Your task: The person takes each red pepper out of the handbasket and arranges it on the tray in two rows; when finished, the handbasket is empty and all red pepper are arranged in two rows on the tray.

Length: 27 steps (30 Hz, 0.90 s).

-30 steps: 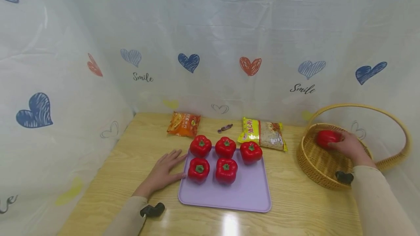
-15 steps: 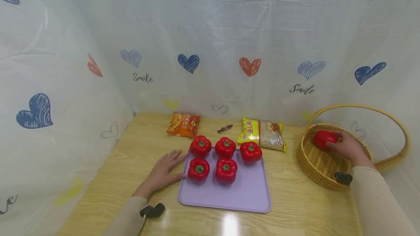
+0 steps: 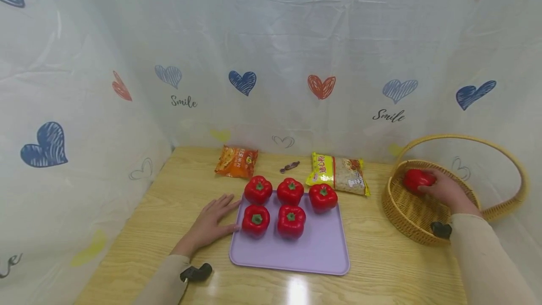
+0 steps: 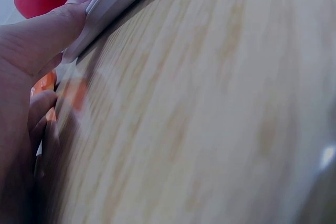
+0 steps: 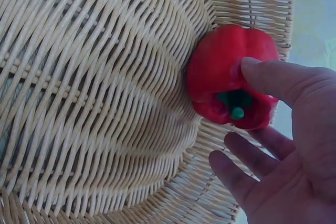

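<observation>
In the basket's far left part lies a red bell pepper [image 5: 231, 69], tipped on its side against the wicker wall, its green stem facing the wrist camera. My right hand [image 3: 450, 190] holds it, thumb on one side and a finger partly hidden behind it; the other fingers stand away from it. The wicker basket [image 3: 398, 211] has a tall arched handle. My left hand [image 3: 216, 220] rests flat at the left edge of the lilac tray [image 3: 313, 253], its thumb touching the rim in the left wrist view. Several red bell peppers [image 3: 291, 221] stand stem up on the tray.
Behind the tray lie an orange snack bag [image 3: 237, 161], a small wrapped candy [image 3: 290, 167] and a yellow-and-clear food packet [image 3: 338, 173]. A heart-printed curtain [image 3: 271, 107] hangs along the back and left of the wooden table [image 3: 381, 276].
The right hand and its pepper have shifted slightly left within the basket, towards the far left wall. The left hand and the tray have stayed still.
</observation>
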Motion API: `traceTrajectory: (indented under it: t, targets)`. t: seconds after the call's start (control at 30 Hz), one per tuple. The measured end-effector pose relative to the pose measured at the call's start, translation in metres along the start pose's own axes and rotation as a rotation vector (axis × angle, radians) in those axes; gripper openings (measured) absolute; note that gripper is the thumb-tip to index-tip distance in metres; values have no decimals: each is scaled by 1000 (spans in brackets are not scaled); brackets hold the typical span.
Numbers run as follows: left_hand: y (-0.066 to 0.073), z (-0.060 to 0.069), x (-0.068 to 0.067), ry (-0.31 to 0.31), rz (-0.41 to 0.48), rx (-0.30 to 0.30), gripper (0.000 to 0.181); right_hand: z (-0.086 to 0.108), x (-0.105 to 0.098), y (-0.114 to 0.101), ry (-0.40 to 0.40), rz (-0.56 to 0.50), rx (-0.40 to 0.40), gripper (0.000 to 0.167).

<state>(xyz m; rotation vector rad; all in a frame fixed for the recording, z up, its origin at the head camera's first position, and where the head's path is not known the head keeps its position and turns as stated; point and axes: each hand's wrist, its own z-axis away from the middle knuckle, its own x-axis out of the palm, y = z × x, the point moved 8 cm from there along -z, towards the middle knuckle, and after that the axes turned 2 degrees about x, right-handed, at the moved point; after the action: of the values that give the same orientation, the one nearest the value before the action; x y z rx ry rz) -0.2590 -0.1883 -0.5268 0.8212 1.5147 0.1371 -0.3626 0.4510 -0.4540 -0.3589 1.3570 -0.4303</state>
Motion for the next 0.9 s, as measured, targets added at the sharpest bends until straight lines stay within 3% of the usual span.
traceTrajectory:
  t: [0.33,0.9]
  targets:
    - [-1,0,0,2,9,-1,73,4,-2,-16,40,57,-44,61]
    - [1,1,-1,11,10,7,72,9,5,-33,-24,81,-53,56]
